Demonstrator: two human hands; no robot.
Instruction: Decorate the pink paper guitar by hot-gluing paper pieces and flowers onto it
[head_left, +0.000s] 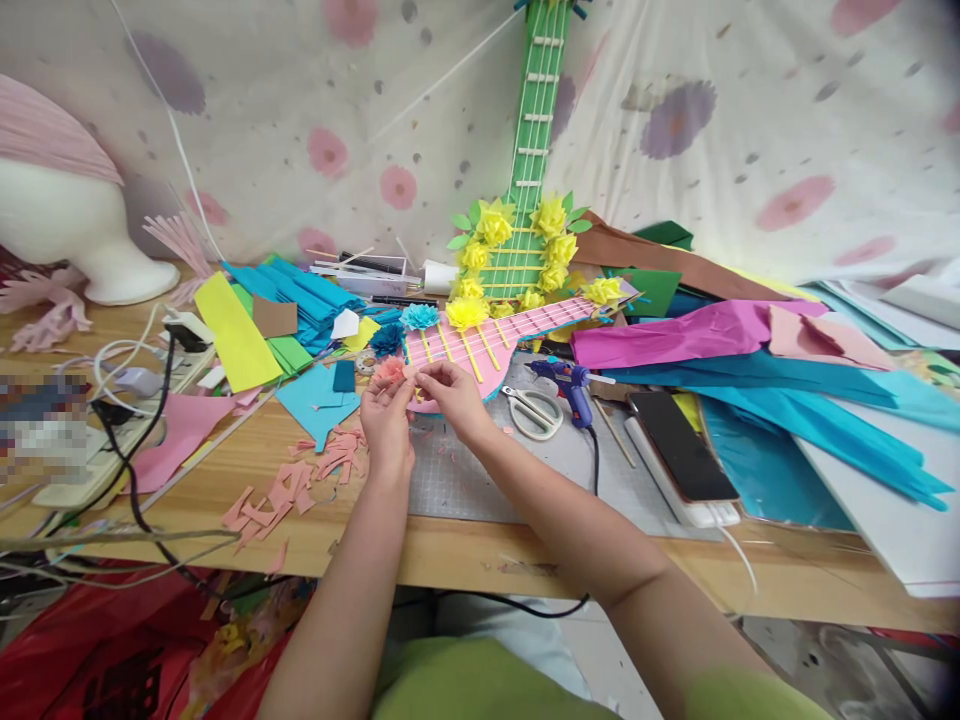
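My left hand point(386, 415) and my right hand point(450, 395) meet at the lower left end of a small pink paper guitar point(491, 365). Both have thumb and fingers pinched together; whatever is between them is too small and hidden to make out. Just behind my left fingertips shows a coral paper flower point(388, 372). Along the guitar's upper edge sit a blue paper flower point(420, 317) and a yellow paper flower point(467, 313), with a dark blue flower point(386, 340) beside them. Yellow strips cross the pink body under white strings.
A green guitar point(534, 130) with yellow flowers stands behind. Right of my hands lie scissors point(534, 412), a purple glue gun point(566, 385) and a phone point(682, 445). Coral paper scraps point(281, 490) lie left, near a power strip point(97, 450). Crepe paper point(690, 335) is piled right.
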